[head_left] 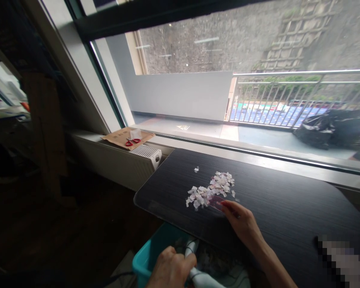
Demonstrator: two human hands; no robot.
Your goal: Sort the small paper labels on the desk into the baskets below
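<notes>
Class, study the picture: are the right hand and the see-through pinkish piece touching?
Touching. The head view shows the right hand pinching one end of the see-through pinkish piece in its fingertips, with no gap.

A single camera, worn on the person's head, looks forward and down from above the near side of the dark tabletop (276, 196). It faces a large window (198, 96), with a balcony railing (267, 105) farther off beyond the glass. Nearest to the lens, at the bottom edge, is the left hand (172, 265); the right hand (241, 219) reaches farther out. The view is wide and tilted, so the windowsill (258, 161) slopes down to the right, and it takes in the dim room at left.
</notes>
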